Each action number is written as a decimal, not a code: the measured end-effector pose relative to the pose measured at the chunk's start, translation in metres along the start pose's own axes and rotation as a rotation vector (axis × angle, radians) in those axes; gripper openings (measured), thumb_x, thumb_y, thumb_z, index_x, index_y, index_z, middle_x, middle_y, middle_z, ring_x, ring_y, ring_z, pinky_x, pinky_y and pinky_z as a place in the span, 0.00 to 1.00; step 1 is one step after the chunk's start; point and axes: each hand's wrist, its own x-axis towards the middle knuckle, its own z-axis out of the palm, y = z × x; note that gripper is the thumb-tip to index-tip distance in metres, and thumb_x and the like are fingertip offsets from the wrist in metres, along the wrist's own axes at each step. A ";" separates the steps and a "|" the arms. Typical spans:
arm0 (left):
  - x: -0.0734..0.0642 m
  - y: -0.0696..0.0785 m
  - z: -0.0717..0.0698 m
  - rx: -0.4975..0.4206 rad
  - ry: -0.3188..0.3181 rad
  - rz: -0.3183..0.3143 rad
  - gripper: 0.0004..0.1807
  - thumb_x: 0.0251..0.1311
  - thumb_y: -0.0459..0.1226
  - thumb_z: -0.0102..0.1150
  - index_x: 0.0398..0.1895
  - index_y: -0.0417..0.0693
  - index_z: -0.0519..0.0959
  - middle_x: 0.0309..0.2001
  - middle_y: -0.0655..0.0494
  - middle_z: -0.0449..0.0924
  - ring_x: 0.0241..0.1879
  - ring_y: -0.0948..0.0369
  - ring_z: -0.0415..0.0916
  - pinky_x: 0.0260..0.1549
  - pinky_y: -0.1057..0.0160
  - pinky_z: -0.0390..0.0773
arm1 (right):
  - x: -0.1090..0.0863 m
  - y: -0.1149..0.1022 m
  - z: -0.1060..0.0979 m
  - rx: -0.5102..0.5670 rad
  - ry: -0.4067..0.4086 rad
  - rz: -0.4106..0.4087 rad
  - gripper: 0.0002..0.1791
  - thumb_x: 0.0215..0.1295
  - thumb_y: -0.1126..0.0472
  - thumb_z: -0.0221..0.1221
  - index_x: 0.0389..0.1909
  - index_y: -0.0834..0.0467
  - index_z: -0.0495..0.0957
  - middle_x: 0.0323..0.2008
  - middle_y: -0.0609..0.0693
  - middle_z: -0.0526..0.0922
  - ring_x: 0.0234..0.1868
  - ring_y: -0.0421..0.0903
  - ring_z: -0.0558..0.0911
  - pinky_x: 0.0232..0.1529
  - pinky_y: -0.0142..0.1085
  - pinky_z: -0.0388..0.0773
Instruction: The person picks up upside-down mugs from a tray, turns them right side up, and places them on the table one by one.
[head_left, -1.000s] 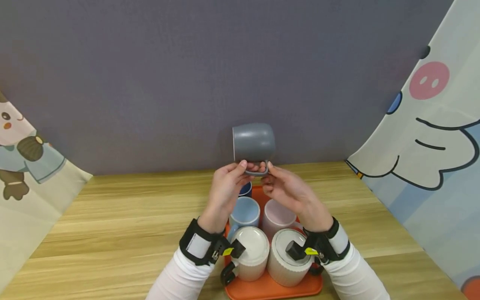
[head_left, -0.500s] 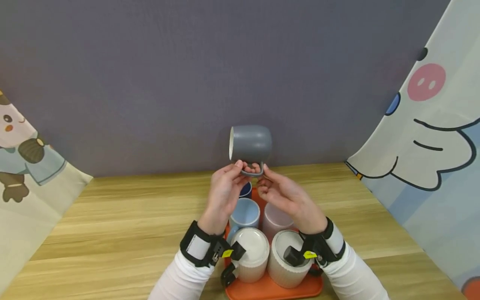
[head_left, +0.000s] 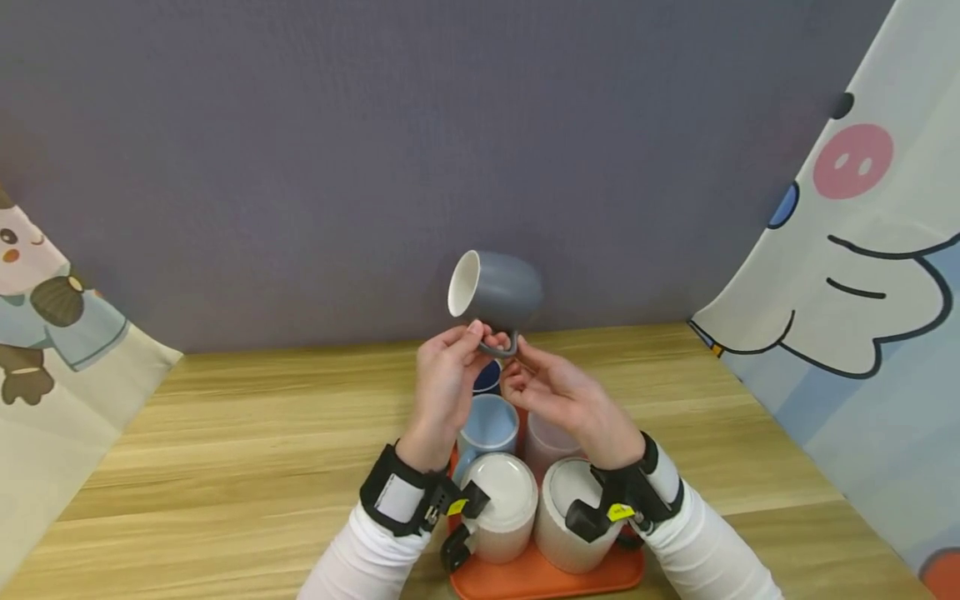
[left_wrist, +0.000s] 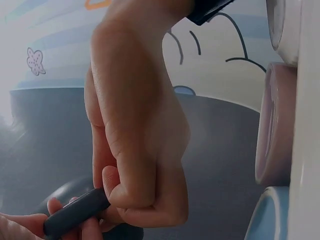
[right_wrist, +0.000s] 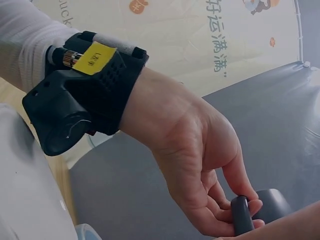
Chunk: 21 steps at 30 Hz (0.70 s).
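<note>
I hold a grey mug (head_left: pixel 498 290) up in front of the wall, lying on its side. Its white inside faces left and its handle (head_left: pixel 504 347) points down. My left hand (head_left: pixel 480 335) pinches the handle from the left, and my right hand (head_left: pixel 516 360) pinches it from the right with curled fingers. In the left wrist view the right hand's fingers curl round the dark handle (left_wrist: pixel 75 212). The right wrist view shows my left hand's fingers on the handle (right_wrist: pixel 241 220).
Below my wrists an orange tray (head_left: pixel 540 575) on the wooden table (head_left: pixel 225 433) carries several mugs: dark blue (head_left: pixel 489 379), light blue (head_left: pixel 487 425), pink (head_left: pixel 542 433), cream (head_left: pixel 498 492) and ribbed white (head_left: pixel 570 512). Cartoon-print cloths hang left (head_left: pixel 52 350) and right (head_left: pixel 862 292).
The grey mug has turned so its white opening now shows on the left. Both hands shifted slightly left, still on the handle.
</note>
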 end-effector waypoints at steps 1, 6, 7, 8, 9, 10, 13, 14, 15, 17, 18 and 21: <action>0.000 0.000 -0.001 0.005 0.002 -0.006 0.09 0.67 0.29 0.49 0.29 0.38 0.77 0.25 0.55 0.79 0.29 0.63 0.82 0.38 0.64 0.80 | 0.000 0.000 0.000 -0.006 0.003 -0.002 0.15 0.72 0.56 0.46 0.39 0.61 0.77 0.36 0.48 0.73 0.32 0.38 0.63 0.34 0.24 0.58; 0.003 0.002 -0.004 0.030 -0.007 -0.004 0.09 0.67 0.30 0.49 0.29 0.37 0.76 0.25 0.55 0.78 0.31 0.62 0.83 0.41 0.63 0.81 | 0.002 0.003 0.000 -0.037 0.030 -0.013 0.14 0.72 0.55 0.47 0.40 0.61 0.75 0.36 0.49 0.70 0.34 0.38 0.65 0.35 0.24 0.61; 0.003 0.003 -0.005 0.034 -0.008 0.002 0.09 0.67 0.30 0.49 0.29 0.36 0.76 0.24 0.54 0.78 0.32 0.62 0.83 0.41 0.63 0.81 | 0.002 0.004 0.001 -0.038 0.033 -0.011 0.13 0.71 0.55 0.47 0.41 0.61 0.75 0.37 0.49 0.69 0.35 0.38 0.65 0.35 0.24 0.62; 0.004 0.004 -0.005 0.038 -0.011 0.010 0.09 0.67 0.30 0.49 0.30 0.36 0.76 0.24 0.54 0.79 0.32 0.61 0.83 0.41 0.62 0.81 | 0.002 0.004 0.002 -0.039 0.035 -0.012 0.13 0.71 0.55 0.48 0.41 0.60 0.74 0.37 0.49 0.69 0.35 0.38 0.66 0.35 0.24 0.62; 0.004 0.004 -0.005 0.037 -0.014 0.017 0.09 0.67 0.30 0.50 0.30 0.35 0.76 0.24 0.54 0.79 0.32 0.61 0.84 0.42 0.62 0.81 | 0.002 0.004 0.003 -0.036 0.034 -0.013 0.12 0.71 0.56 0.48 0.42 0.61 0.73 0.38 0.49 0.69 0.35 0.38 0.66 0.35 0.24 0.63; 0.004 0.005 -0.006 0.036 -0.017 0.024 0.09 0.67 0.30 0.50 0.30 0.35 0.76 0.23 0.54 0.79 0.32 0.60 0.84 0.42 0.62 0.81 | 0.002 0.004 0.003 -0.030 0.033 -0.014 0.12 0.72 0.56 0.48 0.43 0.61 0.72 0.39 0.50 0.69 0.36 0.38 0.66 0.36 0.24 0.63; 0.005 0.007 -0.007 0.055 -0.031 0.058 0.08 0.66 0.29 0.49 0.31 0.34 0.76 0.23 0.54 0.79 0.32 0.60 0.84 0.42 0.62 0.81 | -0.001 0.002 0.003 -0.074 0.019 -0.043 0.12 0.73 0.56 0.45 0.47 0.61 0.70 0.41 0.51 0.68 0.38 0.40 0.68 0.39 0.26 0.67; 0.005 0.007 -0.009 0.062 -0.033 0.076 0.08 0.66 0.28 0.49 0.31 0.33 0.76 0.23 0.53 0.79 0.32 0.60 0.84 0.42 0.62 0.81 | -0.002 0.001 0.003 -0.103 0.009 -0.052 0.13 0.74 0.56 0.44 0.49 0.61 0.68 0.43 0.52 0.68 0.40 0.41 0.68 0.41 0.27 0.68; 0.006 0.008 -0.010 0.068 -0.032 0.093 0.07 0.66 0.28 0.49 0.31 0.33 0.75 0.23 0.53 0.79 0.32 0.60 0.83 0.41 0.63 0.81 | -0.003 -0.001 0.002 -0.143 -0.005 -0.057 0.15 0.74 0.55 0.43 0.52 0.62 0.66 0.44 0.52 0.67 0.41 0.41 0.69 0.43 0.28 0.69; 0.008 0.009 -0.013 0.078 -0.017 0.131 0.07 0.65 0.26 0.50 0.30 0.32 0.76 0.22 0.53 0.79 0.31 0.60 0.83 0.40 0.64 0.81 | -0.008 -0.006 -0.001 -0.263 -0.036 -0.076 0.20 0.75 0.53 0.41 0.59 0.61 0.61 0.48 0.53 0.67 0.45 0.42 0.70 0.46 0.29 0.70; 0.009 0.010 -0.014 0.083 -0.007 0.149 0.07 0.64 0.26 0.51 0.29 0.32 0.76 0.22 0.53 0.80 0.30 0.60 0.82 0.39 0.64 0.81 | -0.010 -0.008 -0.002 -0.328 -0.048 -0.090 0.23 0.75 0.52 0.41 0.63 0.61 0.59 0.50 0.54 0.67 0.47 0.43 0.71 0.48 0.30 0.70; 0.013 0.013 -0.021 0.081 0.036 0.171 0.08 0.63 0.25 0.52 0.26 0.34 0.77 0.21 0.53 0.80 0.28 0.61 0.81 0.36 0.66 0.81 | -0.018 -0.017 -0.008 -0.549 -0.088 -0.176 0.29 0.76 0.50 0.39 0.70 0.62 0.52 0.56 0.52 0.69 0.53 0.43 0.74 0.54 0.31 0.71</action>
